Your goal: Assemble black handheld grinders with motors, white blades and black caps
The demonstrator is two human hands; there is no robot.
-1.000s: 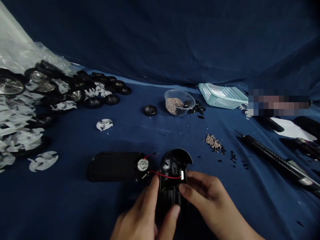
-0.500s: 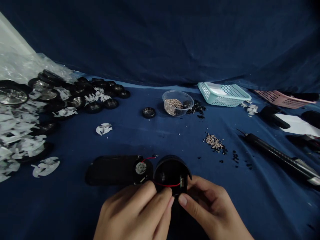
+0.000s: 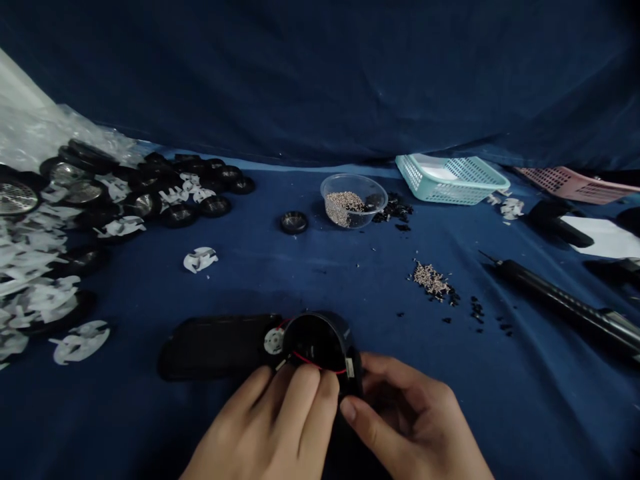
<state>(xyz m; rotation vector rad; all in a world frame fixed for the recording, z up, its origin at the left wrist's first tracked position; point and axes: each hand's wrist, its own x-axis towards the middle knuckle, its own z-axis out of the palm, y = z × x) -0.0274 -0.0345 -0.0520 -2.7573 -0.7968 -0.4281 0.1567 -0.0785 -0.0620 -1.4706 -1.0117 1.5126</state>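
A black round plastic housing (image 3: 345, 337) stands with its hollow opening towards me, and a red wire (image 3: 316, 364) runs across inside it to a small pale connector (image 3: 350, 367) at the right wall. My right hand (image 3: 405, 413) grips the housing's right side between thumb and fingers. My left hand (image 3: 280, 420) is closed at the near left rim by the wire; its fingertips and whatever they hold are hidden. Left of the housing, touching or very near it, a whitish round motor-like part (image 3: 273, 341) sits at the end of a long black casing (image 3: 215, 347).
A clear bowl (image 3: 354, 217) of small screws stands beyond, beside a black round cap (image 3: 294, 223). Loose screws (image 3: 431, 280) and an electric screwdriver (image 3: 560, 300) lie at right. White plastic parts (image 3: 35, 257) pile up at left. A turquoise basket (image 3: 453, 190) stands at the back.
The housing has turned and shifted left against the motor-like part, covering some of it. Both my hands have moved slightly left with it. The whole view has shifted a little.
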